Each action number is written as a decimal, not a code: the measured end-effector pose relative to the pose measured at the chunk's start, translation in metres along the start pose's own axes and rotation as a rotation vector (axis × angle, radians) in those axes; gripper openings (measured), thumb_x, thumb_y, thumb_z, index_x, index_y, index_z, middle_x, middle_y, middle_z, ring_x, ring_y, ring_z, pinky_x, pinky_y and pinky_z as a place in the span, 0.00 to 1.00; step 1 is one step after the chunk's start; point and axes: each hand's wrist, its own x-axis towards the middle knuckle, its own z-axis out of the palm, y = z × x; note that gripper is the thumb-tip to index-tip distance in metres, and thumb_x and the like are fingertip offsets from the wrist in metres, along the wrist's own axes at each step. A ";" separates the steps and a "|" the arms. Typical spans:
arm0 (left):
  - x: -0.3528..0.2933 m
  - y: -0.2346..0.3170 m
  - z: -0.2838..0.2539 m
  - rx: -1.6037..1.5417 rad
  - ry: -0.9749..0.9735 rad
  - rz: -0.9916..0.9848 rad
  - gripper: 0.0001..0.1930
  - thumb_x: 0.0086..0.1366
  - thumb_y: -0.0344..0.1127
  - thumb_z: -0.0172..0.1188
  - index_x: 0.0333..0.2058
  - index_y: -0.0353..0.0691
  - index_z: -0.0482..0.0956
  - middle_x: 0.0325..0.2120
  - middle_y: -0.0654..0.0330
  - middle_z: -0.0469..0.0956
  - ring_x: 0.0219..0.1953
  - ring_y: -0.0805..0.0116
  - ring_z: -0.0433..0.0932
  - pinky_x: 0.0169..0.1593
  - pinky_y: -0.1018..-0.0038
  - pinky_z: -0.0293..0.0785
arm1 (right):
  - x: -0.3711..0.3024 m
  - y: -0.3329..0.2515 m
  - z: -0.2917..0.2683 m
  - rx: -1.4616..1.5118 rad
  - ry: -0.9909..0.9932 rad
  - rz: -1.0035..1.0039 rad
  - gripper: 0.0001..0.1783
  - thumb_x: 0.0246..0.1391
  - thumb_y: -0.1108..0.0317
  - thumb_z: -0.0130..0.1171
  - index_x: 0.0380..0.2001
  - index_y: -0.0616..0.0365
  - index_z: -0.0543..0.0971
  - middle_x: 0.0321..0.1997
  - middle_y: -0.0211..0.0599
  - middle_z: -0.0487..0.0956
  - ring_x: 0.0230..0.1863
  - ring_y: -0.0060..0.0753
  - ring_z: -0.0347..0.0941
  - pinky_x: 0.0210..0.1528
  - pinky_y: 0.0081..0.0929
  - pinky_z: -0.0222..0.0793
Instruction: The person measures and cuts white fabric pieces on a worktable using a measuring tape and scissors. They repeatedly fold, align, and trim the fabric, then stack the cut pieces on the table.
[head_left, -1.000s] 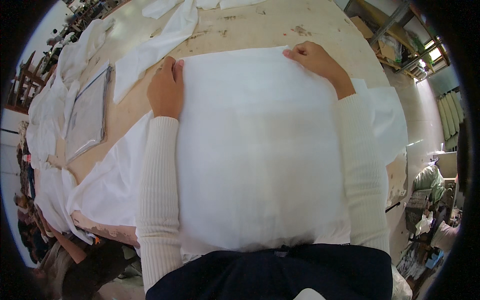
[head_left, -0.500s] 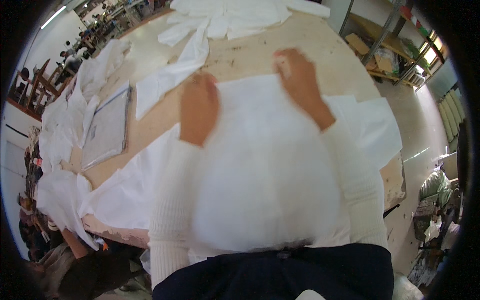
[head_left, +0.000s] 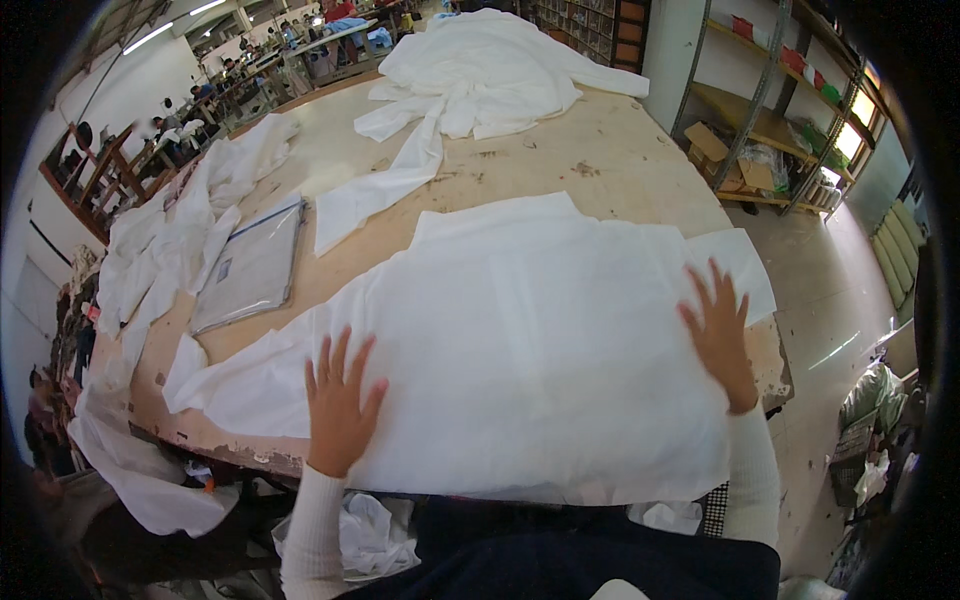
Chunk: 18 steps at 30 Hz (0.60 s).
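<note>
A white garment [head_left: 540,350] lies spread over the near part of the table, its front edge reaching the table's edge by my body. One sleeve stretches out to the left, and another white part sticks out at the right. My left hand [head_left: 342,405] rests flat with fingers spread on the garment's left side, where the sleeve joins. Over its right side my right hand [head_left: 718,335] is spread too, fingers pointing away from me. Neither hand grips anything.
A heap of white garments [head_left: 480,75] lies at the table's far end. Left of the spread garment are a flat clear-bagged package [head_left: 250,265] and more white cloth [head_left: 150,250]. Metal shelving [head_left: 760,120] stands beyond the right edge. A person sits at the far left.
Both hands were closed at the garment's far edge, lifting it. They have let go, come back toward me and apart, and opened; the cloth now lies flat.
</note>
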 end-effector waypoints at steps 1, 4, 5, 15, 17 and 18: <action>-0.006 -0.009 0.008 -0.002 -0.007 -0.039 0.26 0.64 0.48 0.47 0.60 0.51 0.62 0.63 0.54 0.54 0.65 0.49 0.49 0.63 0.46 0.40 | -0.009 -0.011 0.000 -0.040 -0.100 -0.022 0.29 0.60 0.44 0.40 0.62 0.40 0.59 0.69 0.43 0.50 0.67 0.59 0.46 0.63 0.65 0.37; 0.013 -0.037 0.050 -0.003 -0.037 0.022 0.26 0.64 0.50 0.47 0.61 0.58 0.60 0.64 0.54 0.52 0.65 0.49 0.49 0.63 0.44 0.41 | 0.013 0.035 0.042 -0.011 -0.101 -0.046 0.29 0.61 0.45 0.38 0.63 0.37 0.56 0.70 0.41 0.48 0.66 0.66 0.45 0.64 0.63 0.36; 0.040 -0.047 0.067 0.037 -0.006 0.079 0.26 0.65 0.50 0.46 0.62 0.58 0.58 0.64 0.55 0.53 0.65 0.48 0.49 0.62 0.43 0.44 | 0.037 0.038 0.048 -0.021 -0.117 -0.049 0.30 0.61 0.45 0.38 0.64 0.37 0.55 0.70 0.41 0.48 0.66 0.66 0.45 0.63 0.64 0.36; 0.051 0.016 0.067 0.028 -0.106 0.325 0.27 0.66 0.48 0.45 0.61 0.47 0.58 0.63 0.58 0.54 0.64 0.55 0.55 0.62 0.52 0.51 | -0.003 -0.074 0.030 0.164 -0.213 -0.615 0.27 0.60 0.48 0.42 0.61 0.39 0.61 0.68 0.34 0.55 0.68 0.45 0.47 0.64 0.59 0.39; 0.038 -0.064 0.073 -0.104 0.070 0.213 0.26 0.67 0.47 0.44 0.62 0.49 0.56 0.64 0.59 0.54 0.65 0.56 0.53 0.64 0.54 0.47 | 0.002 -0.004 0.038 0.182 -0.128 -0.213 0.27 0.61 0.47 0.40 0.63 0.35 0.59 0.69 0.32 0.54 0.69 0.46 0.46 0.65 0.60 0.35; 0.032 -0.071 0.066 -0.126 0.037 0.112 0.26 0.67 0.47 0.44 0.62 0.49 0.56 0.64 0.59 0.54 0.65 0.56 0.51 0.65 0.56 0.44 | 0.005 0.027 0.033 0.141 -0.138 -0.057 0.28 0.60 0.46 0.40 0.63 0.34 0.57 0.69 0.30 0.53 0.69 0.46 0.44 0.65 0.60 0.33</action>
